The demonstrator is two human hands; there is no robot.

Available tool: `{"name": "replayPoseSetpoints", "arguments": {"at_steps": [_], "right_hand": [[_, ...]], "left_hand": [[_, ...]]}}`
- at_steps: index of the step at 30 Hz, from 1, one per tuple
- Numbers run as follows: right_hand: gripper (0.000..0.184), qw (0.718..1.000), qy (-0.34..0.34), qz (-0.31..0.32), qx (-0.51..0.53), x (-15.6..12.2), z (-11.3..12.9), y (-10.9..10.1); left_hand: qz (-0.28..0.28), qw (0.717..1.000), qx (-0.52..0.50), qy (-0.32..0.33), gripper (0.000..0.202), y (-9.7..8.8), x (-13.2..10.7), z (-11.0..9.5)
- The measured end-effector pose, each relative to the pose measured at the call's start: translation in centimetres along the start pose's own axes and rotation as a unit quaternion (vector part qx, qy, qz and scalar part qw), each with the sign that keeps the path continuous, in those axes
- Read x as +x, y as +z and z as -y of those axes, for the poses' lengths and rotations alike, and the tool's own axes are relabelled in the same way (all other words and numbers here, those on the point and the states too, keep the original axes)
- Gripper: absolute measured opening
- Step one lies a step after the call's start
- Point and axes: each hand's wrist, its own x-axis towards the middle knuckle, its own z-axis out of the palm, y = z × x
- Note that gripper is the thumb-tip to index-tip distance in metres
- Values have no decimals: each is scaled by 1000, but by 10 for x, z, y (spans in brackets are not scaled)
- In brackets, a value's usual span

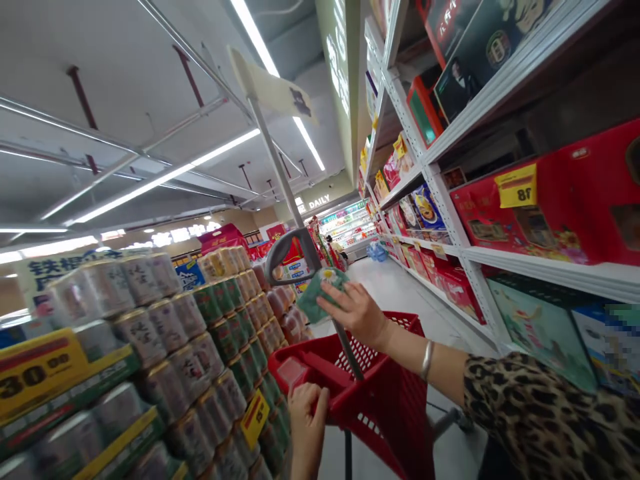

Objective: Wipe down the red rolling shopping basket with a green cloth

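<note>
My right hand (pixel 353 308), in a leopard-print sleeve with a silver bangle, is closed on a small green packet (pixel 323 293) held above a red plastic shopping basket (pixel 395 400). My left hand (pixel 306 421) grips the basket's near rim (pixel 345 400). The basket's grey pull handle (pixel 287 250) stands up on a metal pole just behind the packet.
Stacked packs of cans (pixel 165 353) with yellow price tags fill the left side. White shelves (pixel 500 260) with red gift boxes line the right side. A pale floor aisle (pixel 395 287) runs ahead toward lit refrigerated cases. A sign hangs overhead.
</note>
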Motion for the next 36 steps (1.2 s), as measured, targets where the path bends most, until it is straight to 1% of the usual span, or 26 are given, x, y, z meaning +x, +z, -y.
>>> {"name": "replayPoseSetpoints", "arguments": {"at_steps": [2, 4, 7, 10, 12, 14, 16, 18, 19, 21, 22, 24, 26, 28, 31, 34, 36], "right_hand": [[33, 999, -27, -33, 23, -20, 19, 2], [29, 995, -47, -65, 51, -41, 36, -2], [25, 990, -68, -82, 89, -62, 51, -13], [23, 982, -104, -103, 117, -62, 49, -17], [21, 976, -135, -118, 126, -51, 43, -15], [21, 974, -150, -123, 120, -33, 35, -10], [23, 978, -137, -114, 106, -14, 29, -6], [26, 986, -101, -92, 96, 0, 25, -5], [29, 989, -75, -77, 97, 3, 25, -5], [33, 992, -26, -47, 116, -2, 29, -7], [34, 991, -5, -32, 131, -9, 34, -9], [34, 986, 23, -4, 166, -34, 45, -12], [33, 980, 33, 23, 193, -65, 59, -15], [32, 977, 30, 47, 205, -98, 71, -15], [30, 974, 22, 66, 217, -137, 85, -10], [31, 969, 35, 92, 226, -163, 90, -3], [32, 966, 61, 113, 225, -177, 87, 1]], "left_hand": [[-8, 1000, -6, 2, 52, -7, -3, 10], [-9, 1000, -20, 0, 54, -13, -6, 18], [-2, 999, -46, -10, 55, -25, -9, 25], [-6, 997, -69, -26, 54, -38, -10, 26], [18, 997, -69, -29, 53, -47, -9, 23], [41, 997, -49, -30, 49, -54, -6, 15], [20, 999, -24, -40, 44, -58, -4, 1], [-22, 998, -18, -61, 42, -57, -2, -21], [-27, 996, -26, -78, 41, -56, -1, -32], [-11, 991, -50, -120, 44, -51, 3, -52], [3, 989, -49, -139, 45, -47, 5, -60], [22, 989, -4, -148, 45, -41, 9, -67], [11, 989, 38, -146, 43, -37, 12, -66], [-4, 987, 52, -153, 42, -36, 13, -62], [11, 985, 51, -165, 43, -35, 14, -58], [32, 986, 52, -157, 44, -34, 16, -57], [35, 985, 60, -155, 44, -34, 18, -57]]}}
